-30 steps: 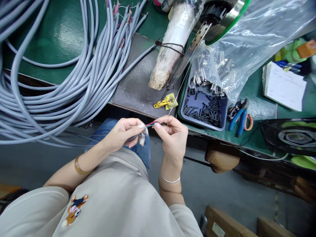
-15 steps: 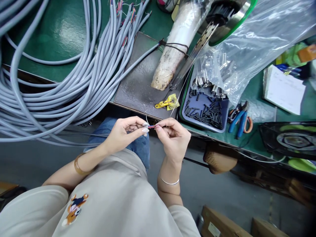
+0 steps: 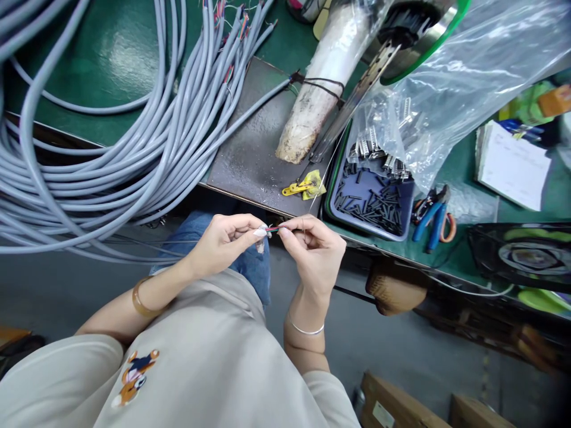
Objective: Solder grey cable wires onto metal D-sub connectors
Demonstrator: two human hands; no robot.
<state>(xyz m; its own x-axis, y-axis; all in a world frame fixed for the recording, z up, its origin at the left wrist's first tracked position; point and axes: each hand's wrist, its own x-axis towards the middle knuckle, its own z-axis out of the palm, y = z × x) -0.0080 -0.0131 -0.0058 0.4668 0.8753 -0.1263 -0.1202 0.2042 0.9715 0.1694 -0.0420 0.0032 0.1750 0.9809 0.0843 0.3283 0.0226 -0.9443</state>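
Note:
My left hand (image 3: 223, 241) and my right hand (image 3: 312, 246) meet over my lap, just below the bench edge. Each pinches an end of a short stretch of thin coloured wires (image 3: 273, 229), red and green among them. The left fingers also hold the grey cable end with a scrap of pale wrapping. A fine bare wire (image 3: 322, 178) rises from my right fingers toward the bench. A large bundle of grey cables (image 3: 111, 148) lies to the left, several ends stripped to show coloured cores.
On the green bench lie a dark metal plate (image 3: 250, 148), a yellow clip (image 3: 303, 187), a pale wrapped roll (image 3: 321, 89), a blue tray of black tubes (image 3: 372, 202), a clear bag of metal terminals (image 3: 446, 77), blue pliers (image 3: 430, 217), a notepad (image 3: 513, 166). Cardboard boxes (image 3: 401, 404) sit on the floor.
The left fingers shifted along the wires, from a looser hold with the wrapping hanging down to a tight pinch at the tip. The view drifted slightly; both hands stay together.

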